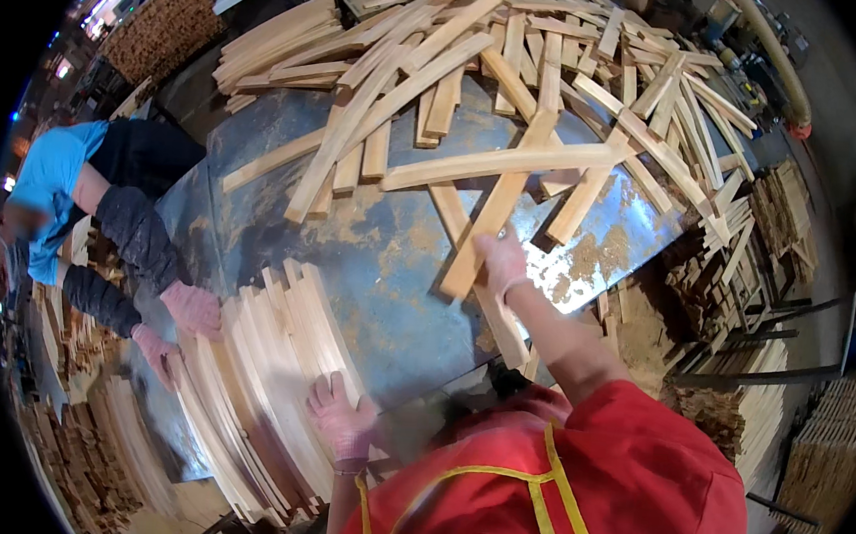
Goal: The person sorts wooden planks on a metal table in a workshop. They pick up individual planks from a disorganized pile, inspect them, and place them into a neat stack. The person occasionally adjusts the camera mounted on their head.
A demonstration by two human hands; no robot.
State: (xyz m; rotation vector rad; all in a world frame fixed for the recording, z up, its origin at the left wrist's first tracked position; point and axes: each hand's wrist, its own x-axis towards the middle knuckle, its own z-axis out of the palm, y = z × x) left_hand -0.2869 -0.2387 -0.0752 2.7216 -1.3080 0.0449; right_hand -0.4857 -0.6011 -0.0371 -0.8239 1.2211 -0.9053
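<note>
One sawn wooden plank (494, 217), just right of the frame's centre, lies aslant over the metal-topped desk (385, 309), its lower end toward the wearer. The fingers of the gloved right hand (504, 260) appear closed on its right edge, near that end. A second plank (445, 171) crosses it and appears to rest on top; the loose timber pile (562, 53) fills the upper frame.

The gloved left hand (342, 415), lower centre, has its fingers spread over the right side of a row of pale strips (289, 332), not wrapped around any piece. At the row's left edge are a co-worker's hands (194, 311).

Assessment: the plank should handle as stiff, moderately light and not fragile; dry, dusty faces should grip adequately, with splinters possible. Recommended hold: across both long edges, clear of the crossing piece.
</note>
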